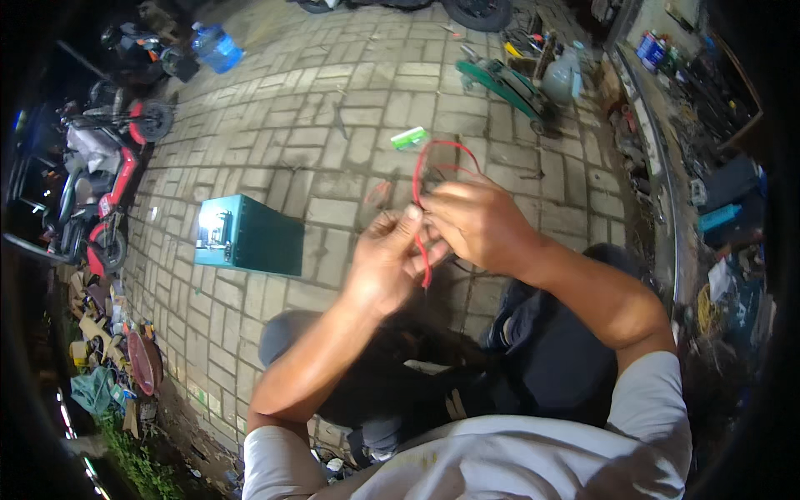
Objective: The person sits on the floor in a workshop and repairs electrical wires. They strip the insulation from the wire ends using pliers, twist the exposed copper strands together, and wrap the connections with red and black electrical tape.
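Both my hands meet in front of me over the brick paving, working on one red wire [416,171]. My left hand [383,254] pinches the wire between thumb and fingers, and a short end hangs below them. Close against it, my right hand [479,221] is closed on the same wire, its fingers partly hiding the spot where the hands meet. From there the wire loops up and bends back over toward my right hand. On the ground to the left stands a teal metal box [262,237] with a shiny fitting on its left face.
Beyond my hands lies a green-and-white packet [409,138]. A green floor jack [508,90] stands at the far right, and a blue water jug [216,47] at the far left. A red scooter [117,183] is parked left; cluttered shelving [725,208] lines the right side.
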Motion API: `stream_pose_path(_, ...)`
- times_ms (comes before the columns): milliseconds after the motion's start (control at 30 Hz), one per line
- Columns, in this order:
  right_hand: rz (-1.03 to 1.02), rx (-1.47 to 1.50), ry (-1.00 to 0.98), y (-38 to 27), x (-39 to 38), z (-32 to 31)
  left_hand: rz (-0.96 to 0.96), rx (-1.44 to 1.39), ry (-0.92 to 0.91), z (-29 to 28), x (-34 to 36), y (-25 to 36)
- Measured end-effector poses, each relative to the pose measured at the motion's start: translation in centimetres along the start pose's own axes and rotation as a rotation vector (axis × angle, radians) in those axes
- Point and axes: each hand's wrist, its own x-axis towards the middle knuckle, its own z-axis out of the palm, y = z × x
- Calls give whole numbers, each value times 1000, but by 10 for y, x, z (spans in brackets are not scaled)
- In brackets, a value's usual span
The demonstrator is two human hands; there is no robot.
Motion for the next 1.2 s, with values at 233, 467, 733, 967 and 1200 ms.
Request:
stream_pose_path(233, -67, 51, 16, -5, 10, -10, 111, 152, -105, 14, 15, 10)
stream_pose_path(467, -157, -125, -39, -11, 13, -25, 786, 1012, 87, 20, 13, -2)
stream_pose_path(733, 818, 1339, -172, -18, 3, -32, 1138, 1009, -68, 34, -2, 14)
stream_pose_path(967, 915, 1719, -409, -10, 4, -33, 722, 486, -160, 28, 1, -3)
stream_pose_path(1200, 403, 484, -162, 5, 2, -25, 225, 1, -24, 20, 3, 2)
